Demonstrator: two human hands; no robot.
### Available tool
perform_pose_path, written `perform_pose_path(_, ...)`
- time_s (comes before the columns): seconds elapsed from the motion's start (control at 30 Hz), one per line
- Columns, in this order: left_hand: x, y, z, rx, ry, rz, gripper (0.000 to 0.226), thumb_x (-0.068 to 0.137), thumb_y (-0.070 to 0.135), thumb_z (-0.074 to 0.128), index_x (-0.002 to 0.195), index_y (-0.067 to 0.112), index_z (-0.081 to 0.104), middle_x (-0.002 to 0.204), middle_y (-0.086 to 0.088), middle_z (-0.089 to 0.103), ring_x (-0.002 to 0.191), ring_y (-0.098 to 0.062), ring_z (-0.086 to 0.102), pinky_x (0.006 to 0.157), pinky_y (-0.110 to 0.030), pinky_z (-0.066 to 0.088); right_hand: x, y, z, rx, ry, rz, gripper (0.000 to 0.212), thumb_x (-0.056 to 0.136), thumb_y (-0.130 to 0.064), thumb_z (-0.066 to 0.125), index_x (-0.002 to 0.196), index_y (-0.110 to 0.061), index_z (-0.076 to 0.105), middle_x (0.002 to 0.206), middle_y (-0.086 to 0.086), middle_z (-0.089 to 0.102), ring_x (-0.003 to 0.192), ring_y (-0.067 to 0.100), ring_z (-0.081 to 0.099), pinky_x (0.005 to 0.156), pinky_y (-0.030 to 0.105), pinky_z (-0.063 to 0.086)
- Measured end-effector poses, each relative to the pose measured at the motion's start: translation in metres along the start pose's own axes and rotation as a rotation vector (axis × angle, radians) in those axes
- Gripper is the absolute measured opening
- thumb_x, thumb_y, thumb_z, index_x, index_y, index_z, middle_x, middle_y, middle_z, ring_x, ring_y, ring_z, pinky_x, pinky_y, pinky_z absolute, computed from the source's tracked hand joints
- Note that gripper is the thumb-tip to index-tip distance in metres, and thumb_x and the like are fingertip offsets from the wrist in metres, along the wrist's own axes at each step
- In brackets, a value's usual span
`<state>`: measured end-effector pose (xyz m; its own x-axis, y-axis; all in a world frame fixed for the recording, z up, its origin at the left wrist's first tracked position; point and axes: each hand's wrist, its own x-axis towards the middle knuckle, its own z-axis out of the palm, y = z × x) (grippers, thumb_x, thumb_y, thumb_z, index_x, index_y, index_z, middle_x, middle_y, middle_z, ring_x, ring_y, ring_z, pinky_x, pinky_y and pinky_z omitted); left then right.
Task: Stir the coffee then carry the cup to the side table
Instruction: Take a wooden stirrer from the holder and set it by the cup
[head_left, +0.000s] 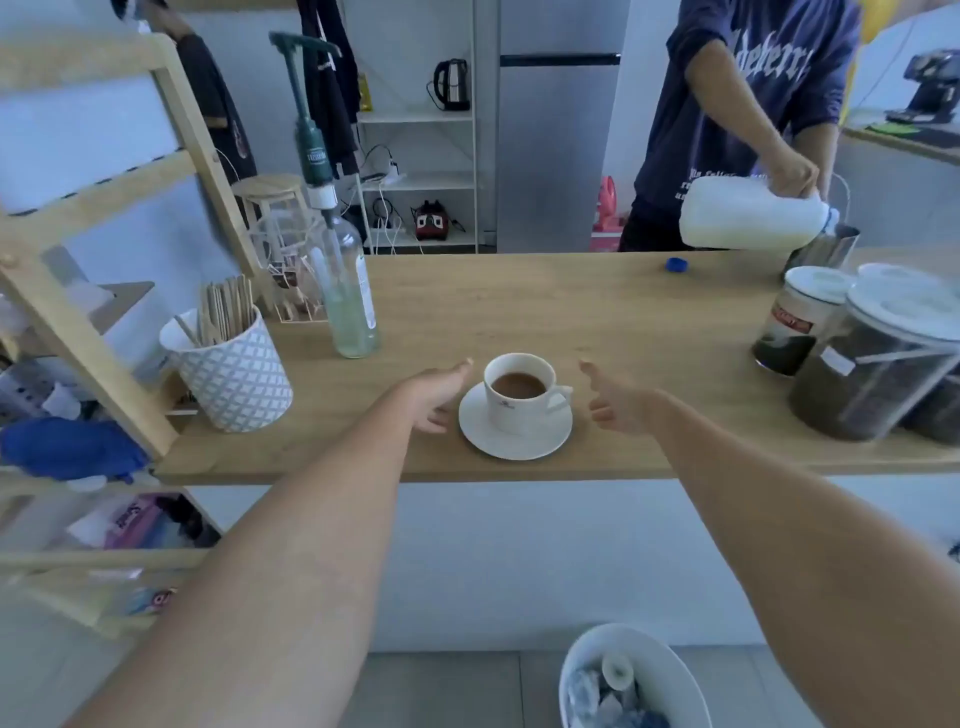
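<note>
Both hands, left (439, 395) and right (615, 402), hover with fingers spread, holding nothing, either side of the cup (519, 392). Best grab the saucer (514, 441) level so nothing sloshes.

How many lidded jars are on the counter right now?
3 visible: a labelled tin at the right, a large clear jar in front of it, and one behind, mostly hidden. More may sit off-frame.

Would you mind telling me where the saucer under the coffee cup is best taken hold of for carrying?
Probably by the saucer rim, from both sides at once: left hand and right hand already flank it, open. The cup stands loose on it, quite full, handle pointing right, so a level two-sided grip under the rim looks steadiest.
</note>
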<state>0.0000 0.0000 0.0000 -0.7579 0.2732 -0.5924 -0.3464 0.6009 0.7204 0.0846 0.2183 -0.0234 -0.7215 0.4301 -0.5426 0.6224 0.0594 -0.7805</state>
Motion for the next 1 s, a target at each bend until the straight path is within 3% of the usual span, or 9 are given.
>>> perform_pose_path(0.13,0.002,-0.001,0.004,-0.105,-0.03,-0.036,0.076,0.088,0.065,0.046,0.145,0.016,0.034,0.137,-0.012,0.048,0.125,-0.03,0.05,0.099,-0.039,0.047,-0.001,0.005,0.003,0.166,-0.085,0.058,0.075,0.088,-0.062,0.045,0.143,-0.01,0.036,0.109,0.013,0.052,0.102,0.026,0.054,0.101,0.035,0.045)
perform_pose_path(0.23,0.004,-0.005,0.009,-0.112,-0.026,-0.032,0.07,0.089,0.063,0.046,0.14,0.014,0.041,0.115,-0.009,0.053,0.125,-0.029,0.05,0.101,-0.038,0.046,-0.003,0.007,0.007,0.201,-0.076,0.03,0.07,0.09,-0.058,0.046,0.139,-0.009,0.039,0.094,0.01,0.054,0.099,0.027,0.054,0.097,0.036,0.046)
perform_pose_path(0.3,0.008,-0.009,0.008,-0.101,0.003,-0.01,0.067,0.091,0.061,0.046,0.139,0.014,0.042,0.116,-0.009,0.054,0.123,-0.028,0.052,0.099,-0.037,0.048,-0.002,0.011,0.008,0.163,-0.001,-0.024,0.062,0.094,-0.05,0.045,0.135,-0.004,0.045,0.096,0.011,0.055,0.095,0.026,0.053,0.09,0.037,0.047)
perform_pose_path(0.4,0.01,-0.017,0.001,0.088,0.103,0.069,0.065,0.093,0.056,0.044,0.14,0.011,0.044,0.137,-0.009,0.05,0.122,-0.028,0.052,0.095,-0.036,0.048,0.002,0.019,0.007,-0.152,0.17,-0.165,0.034,0.098,-0.028,0.041,0.116,-0.004,0.058,0.102,0.019,0.055,0.091,0.023,0.048,0.088,0.037,0.047)
perform_pose_path(0.5,0.011,-0.027,-0.018,0.453,0.347,0.193,0.065,0.093,0.053,0.04,0.126,-0.002,0.055,0.135,-0.019,0.053,0.118,-0.036,0.054,0.092,-0.04,0.046,0.003,0.032,0.006,-0.558,0.289,-0.257,0.019,0.094,-0.013,0.036,0.089,-0.008,0.053,0.098,0.017,0.051,0.09,0.025,0.046,0.078,0.031,0.038)
perform_pose_path(0.57,0.006,-0.031,-0.034,0.576,0.533,0.31,0.056,0.095,0.047,0.04,0.115,-0.002,0.059,0.127,-0.019,0.056,0.113,-0.037,0.055,0.09,-0.044,0.049,0.007,0.045,0.009,-0.659,0.32,-0.281,0.028,0.093,-0.013,0.033,0.1,-0.001,0.058,0.115,0.023,0.054,0.106,0.033,0.051,0.088,0.034,0.041)
perform_pose_path(0.67,-0.009,-0.037,-0.066,0.606,0.808,0.494,0.041,0.097,0.036,0.042,0.101,0.0,0.061,0.113,-0.015,0.057,0.102,-0.034,0.056,0.079,-0.042,0.051,0.014,0.062,0.016,-0.707,0.335,-0.344,0.042,0.096,-0.016,0.03,0.13,0.002,0.047,0.145,0.02,0.039,0.137,0.034,0.031,0.114,0.039,0.027)
perform_pose_path(0.83,-0.025,-0.06,-0.12,0.696,1.241,0.686,0.028,0.093,0.024,0.051,0.101,-0.001,0.06,0.105,-0.021,0.059,0.097,-0.036,0.054,0.08,-0.044,0.045,0.011,0.079,0.029,-0.841,0.37,-0.318,0.056,0.101,-0.031,0.018,0.153,-0.01,0.015,0.162,0.006,0.007,0.15,0.021,0.003,0.122,0.038,0.005)
perform_pose_path(1.0,-0.032,-0.08,-0.15,0.503,1.442,0.492,0.04,0.088,0.027,0.057,0.113,-0.003,0.051,0.114,-0.027,0.051,0.103,-0.041,0.049,0.084,-0.046,0.041,0.01,0.081,0.033,-0.872,0.397,-0.312,0.058,0.101,-0.035,0.014,0.153,-0.01,0.011,0.163,0.006,0.005,0.15,0.019,0.002,0.122,0.038,0.002)
